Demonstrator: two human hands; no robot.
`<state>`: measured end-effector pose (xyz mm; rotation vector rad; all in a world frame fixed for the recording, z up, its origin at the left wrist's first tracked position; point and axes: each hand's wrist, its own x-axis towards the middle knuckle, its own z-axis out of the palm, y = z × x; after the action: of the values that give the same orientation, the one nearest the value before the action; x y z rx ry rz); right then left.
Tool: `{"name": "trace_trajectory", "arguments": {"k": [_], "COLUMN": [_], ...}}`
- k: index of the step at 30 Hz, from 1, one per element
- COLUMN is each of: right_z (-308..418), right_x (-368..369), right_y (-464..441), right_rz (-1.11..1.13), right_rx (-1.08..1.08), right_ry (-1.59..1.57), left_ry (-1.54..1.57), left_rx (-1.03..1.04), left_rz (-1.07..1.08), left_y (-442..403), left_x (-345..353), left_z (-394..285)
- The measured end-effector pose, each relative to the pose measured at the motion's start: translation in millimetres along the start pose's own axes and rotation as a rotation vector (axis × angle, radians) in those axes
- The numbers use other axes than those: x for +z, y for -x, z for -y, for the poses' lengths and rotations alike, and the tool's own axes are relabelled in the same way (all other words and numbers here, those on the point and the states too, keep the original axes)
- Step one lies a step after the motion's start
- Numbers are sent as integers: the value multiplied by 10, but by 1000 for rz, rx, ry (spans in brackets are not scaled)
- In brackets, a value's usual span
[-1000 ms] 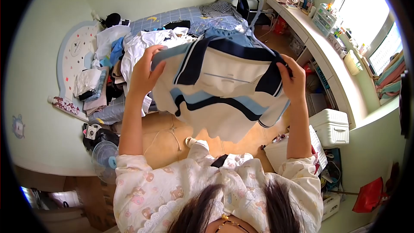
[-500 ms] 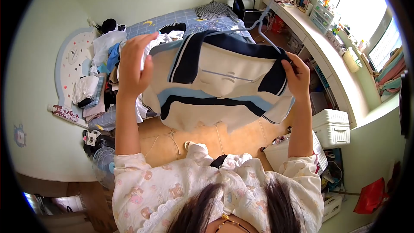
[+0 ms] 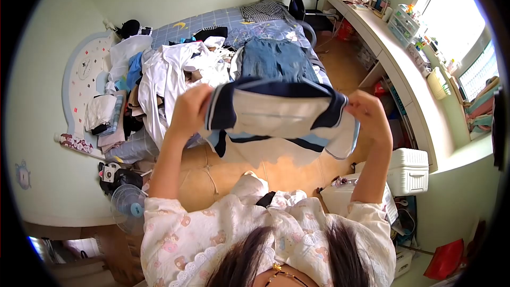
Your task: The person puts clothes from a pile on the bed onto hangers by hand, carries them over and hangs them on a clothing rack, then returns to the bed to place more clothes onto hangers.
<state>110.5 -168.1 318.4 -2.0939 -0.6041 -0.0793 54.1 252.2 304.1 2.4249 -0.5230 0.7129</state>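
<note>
A cream garment with a navy collar and blue and navy stripes (image 3: 276, 111) hangs spread out in front of me, slightly blurred. My left hand (image 3: 192, 110) grips it at the collar's left side, fingers closed on the cloth. At the collar's right end, my right hand (image 3: 370, 112) pinches the fabric. Part of a grey-blue hanger (image 3: 308, 33) shows beyond the garment; its lower part is hidden. Blue denim clothing (image 3: 277, 59) lies on the bed just behind the garment.
The bed (image 3: 199, 21) holds piled white clothes (image 3: 170, 69) and a folded stack (image 3: 101, 111). A fan (image 3: 127, 204) stands at lower left. On the right are a long desk (image 3: 396, 53), a white suitcase (image 3: 408, 171) and a black chair (image 3: 297, 2).
The garment and hanger have moved lower, uncovering the denim clothing. My left hand, which was open half a second ago, has closed on the collar. My right hand has come down with the cloth.
</note>
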Motion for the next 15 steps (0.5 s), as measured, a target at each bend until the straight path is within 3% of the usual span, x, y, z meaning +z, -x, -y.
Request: {"name": "trace_trajectory", "arguments": {"k": [3,4,7,11,15], "right_z": [-91,-157,-288,-359,-714], "right_x": [101,138,195,202,240], "right_y": [-51,-71,-179,-544,-855], "right_rz": [-42,-67,-175,-379,-379], "right_rx": [-43,-38,9,-254,27], "right_ry": [155,195,156,533,430], "left_ry": [6,61,244,378,272], "left_rx": [83,-33,-152,-240,-1], "left_rz": [141,324,527,461,376], "left_y": [22,-33,-239,-499,-775], "left_x": [39,7,106,404,667], "left_z": [67,78,254,515,773]}}
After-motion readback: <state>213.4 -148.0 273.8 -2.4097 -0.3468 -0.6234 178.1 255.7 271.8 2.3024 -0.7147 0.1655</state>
